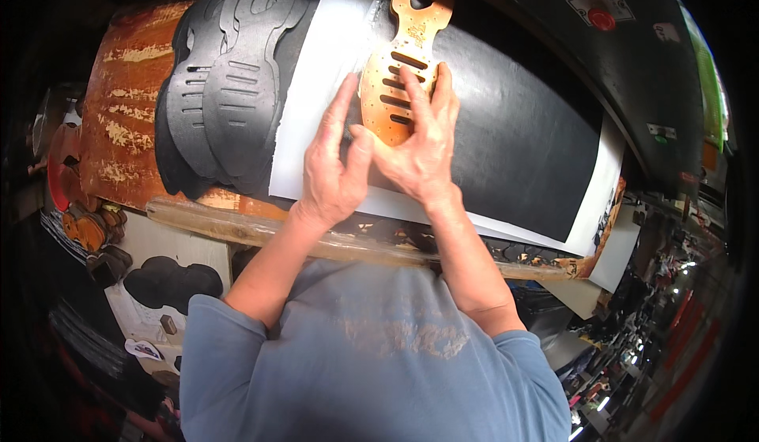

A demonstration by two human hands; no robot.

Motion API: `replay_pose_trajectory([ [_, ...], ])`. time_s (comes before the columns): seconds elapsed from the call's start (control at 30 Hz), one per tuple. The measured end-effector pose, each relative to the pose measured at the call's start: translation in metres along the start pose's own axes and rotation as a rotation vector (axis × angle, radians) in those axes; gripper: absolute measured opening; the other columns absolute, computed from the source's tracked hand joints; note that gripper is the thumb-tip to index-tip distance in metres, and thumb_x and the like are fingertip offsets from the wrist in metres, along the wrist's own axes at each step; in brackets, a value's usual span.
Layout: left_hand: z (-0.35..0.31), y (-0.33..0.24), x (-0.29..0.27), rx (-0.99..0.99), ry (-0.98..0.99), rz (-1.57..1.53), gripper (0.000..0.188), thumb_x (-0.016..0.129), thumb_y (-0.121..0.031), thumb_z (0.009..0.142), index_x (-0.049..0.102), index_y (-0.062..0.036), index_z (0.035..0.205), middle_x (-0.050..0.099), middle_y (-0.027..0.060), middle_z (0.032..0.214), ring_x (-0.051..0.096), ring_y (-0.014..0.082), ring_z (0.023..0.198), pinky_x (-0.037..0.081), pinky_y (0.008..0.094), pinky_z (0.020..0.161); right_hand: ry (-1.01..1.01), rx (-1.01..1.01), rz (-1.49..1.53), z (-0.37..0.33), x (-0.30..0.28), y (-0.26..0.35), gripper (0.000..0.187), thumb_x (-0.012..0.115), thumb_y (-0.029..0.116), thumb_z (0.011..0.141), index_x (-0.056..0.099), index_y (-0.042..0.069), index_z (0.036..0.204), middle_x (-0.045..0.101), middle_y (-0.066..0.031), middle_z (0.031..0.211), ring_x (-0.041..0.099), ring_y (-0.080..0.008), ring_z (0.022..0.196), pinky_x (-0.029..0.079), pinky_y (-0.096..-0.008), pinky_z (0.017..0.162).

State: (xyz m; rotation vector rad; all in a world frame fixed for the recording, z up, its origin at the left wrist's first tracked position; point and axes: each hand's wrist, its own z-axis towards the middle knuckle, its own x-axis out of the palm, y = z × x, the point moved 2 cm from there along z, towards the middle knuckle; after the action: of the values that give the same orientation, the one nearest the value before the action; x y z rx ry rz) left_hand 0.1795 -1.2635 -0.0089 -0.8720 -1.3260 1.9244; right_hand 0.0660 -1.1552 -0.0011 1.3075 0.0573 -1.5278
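Observation:
An orange cutting die (401, 35), with a ring-shaped top, a narrow neck and a row of slots, lies on a black sheet (522, 126). My right hand (419, 145) rests over the die's lower part, fingers stretched out. Its index finger reaches the slots and other fingers lie along the right edge. My left hand (334, 165) is just left of the die, fingers extended and thumb up near the die's lower end. Nothing shows in its grasp. My right hand covers part of the die's lower right side.
A white board (324, 70) lies under the black sheet. Left of it, several black slotted cut-outs (241, 102) are stacked on a worn reddish-brown surface (118, 62). A dark machine panel with a red button (602, 19) overhangs at upper right. A wooden rail (237, 222) edges the table near me.

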Motion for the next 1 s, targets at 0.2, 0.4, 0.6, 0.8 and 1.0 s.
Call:
replay_pose_trajectory([
  [0.2, -0.018, -0.003, -0.014, -0.031, -0.179, -0.226, 0.046, 0.035, -0.012, 0.116, 0.043, 0.0076, 0.157, 0.050, 0.0241, 0.160, 0.049, 0.0316, 0.149, 0.041, 0.0468, 0.122, 0.212, -0.060, 0.155, -0.034, -0.048, -0.028, 0.115, 0.098, 0.043, 0.070, 0.042, 0.007, 0.163, 0.031, -0.0296, 0.170, 0.038, -0.0466, 0.154, 0.037, -0.0542, 0.124],
  [0.4, -0.090, -0.033, -0.023, -0.181, 0.016, -0.012, 0.034, 0.042, -0.012, 0.116, 0.064, 0.0091, 0.131, 0.076, 0.0173, 0.109, 0.075, 0.0238, 0.098, 0.060, 0.0372, 0.093, 0.099, -0.115, 0.103, -0.051, -0.036, -0.038, 0.114, 0.100, 0.039, 0.067, 0.044, 0.004, 0.161, 0.042, -0.0320, 0.163, 0.046, -0.0483, 0.147, 0.042, -0.0536, 0.121],
  [0.6, -0.121, -0.022, 0.007, 0.269, 0.195, 0.464, 0.019, 0.076, 0.000, 0.090, 0.071, -0.0029, 0.108, 0.070, 0.0134, 0.079, 0.068, 0.0338, 0.069, 0.055, 0.0409, 0.065, -0.036, -0.265, 0.156, -0.044, -0.029, -0.035, 0.111, 0.099, 0.040, 0.069, 0.045, -0.004, 0.155, 0.047, -0.0359, 0.156, 0.050, -0.0527, 0.142, 0.043, -0.0548, 0.119],
  [0.8, -0.127, -0.005, 0.001, 0.335, 0.132, 0.488, 0.007, 0.074, 0.004, 0.089, 0.070, -0.0019, 0.090, 0.068, 0.0131, 0.078, 0.065, 0.0333, 0.068, 0.052, 0.0424, 0.062, 0.158, -0.248, 0.258, -0.049, -0.052, -0.044, 0.097, 0.091, 0.037, 0.082, 0.044, 0.000, 0.158, 0.041, -0.0328, 0.162, 0.044, -0.0494, 0.147, 0.039, -0.0519, 0.124],
  [1.0, -0.130, 0.008, -0.005, 0.418, 0.068, 0.523, 0.004, 0.072, 0.002, 0.094, 0.070, -0.0006, 0.093, 0.068, 0.0163, 0.080, 0.066, 0.0358, 0.070, 0.052, 0.0440, 0.064, -0.809, 0.211, 0.230, -0.104, -0.227, -0.144, 0.024, 0.064, 0.020, 0.109, 0.069, 0.005, 0.090, 0.070, -0.0022, 0.087, 0.067, -0.0106, 0.077, 0.055, -0.0278, 0.071],
])
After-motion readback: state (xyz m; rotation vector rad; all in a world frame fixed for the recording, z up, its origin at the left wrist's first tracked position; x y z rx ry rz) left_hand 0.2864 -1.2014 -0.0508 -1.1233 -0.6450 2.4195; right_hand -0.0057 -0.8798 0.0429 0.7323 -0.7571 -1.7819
